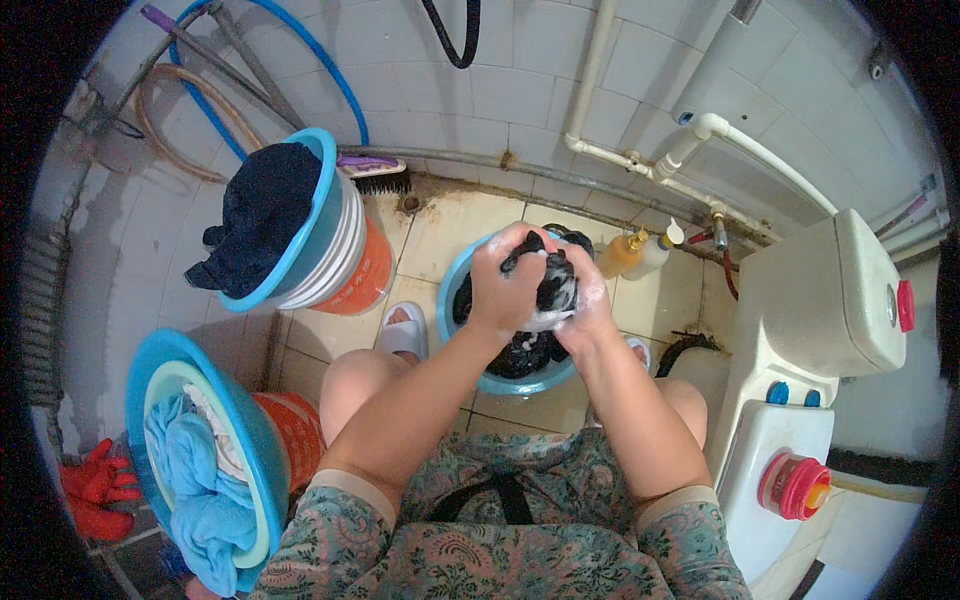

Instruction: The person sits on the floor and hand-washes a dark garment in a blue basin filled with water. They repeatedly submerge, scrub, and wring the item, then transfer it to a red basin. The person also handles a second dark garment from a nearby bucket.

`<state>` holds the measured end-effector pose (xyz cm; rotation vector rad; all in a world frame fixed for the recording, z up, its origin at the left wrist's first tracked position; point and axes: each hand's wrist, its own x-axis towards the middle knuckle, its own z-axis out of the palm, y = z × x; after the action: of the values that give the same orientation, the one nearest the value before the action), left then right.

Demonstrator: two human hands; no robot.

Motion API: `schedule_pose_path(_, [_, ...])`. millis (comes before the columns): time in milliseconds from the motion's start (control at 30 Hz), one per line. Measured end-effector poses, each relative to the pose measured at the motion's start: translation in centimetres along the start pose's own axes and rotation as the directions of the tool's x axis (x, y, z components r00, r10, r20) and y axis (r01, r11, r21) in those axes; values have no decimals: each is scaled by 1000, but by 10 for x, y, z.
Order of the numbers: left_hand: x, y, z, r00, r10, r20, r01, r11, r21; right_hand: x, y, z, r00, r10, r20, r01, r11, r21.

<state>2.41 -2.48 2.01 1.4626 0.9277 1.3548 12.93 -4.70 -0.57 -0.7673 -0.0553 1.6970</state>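
Both the left hand (508, 275) and right hand (585, 305) clench a dark soapy cloth (553, 280), seemingly rubbing it, over the basin (462, 285) beneath to catch drips.

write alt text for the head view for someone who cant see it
Seen from above, a person's left hand and right hand scrub a soapy dark garment over a blue basin on a tiled floor, beside other laundry-filled basins.

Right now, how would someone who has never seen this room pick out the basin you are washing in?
Start at the white toilet on the right; the tiled floor lies to its left. The blue basin sits there between the person's feet, under both hands, which grip a dark soapy cloth. Unlike the two blue basins stacked on orange buckets at left, it rests directly on the floor.
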Motion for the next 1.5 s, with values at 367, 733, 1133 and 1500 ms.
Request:
schedule_pose_path(367, [18,-5,-8,923,-383,42,372,855,-361,-11,-22,5,993,-120,1,117,973,-199])
schedule_pose_path(733, [16,-29,-21,702,-542,461,707,458,-538,-23,-17,9,465,-441,768,803,-156,-575])
schedule_pose_path(1133, [3,-10,11,953,-292,-78,290,957,-26,-7,15,-11,902,-431,-39,427,900,-85])
schedule_pose_path(1500, [-2,-52,-3,927,-328,183,293,937,191,12,-13,-24,994,-49,-98,51,999,19])
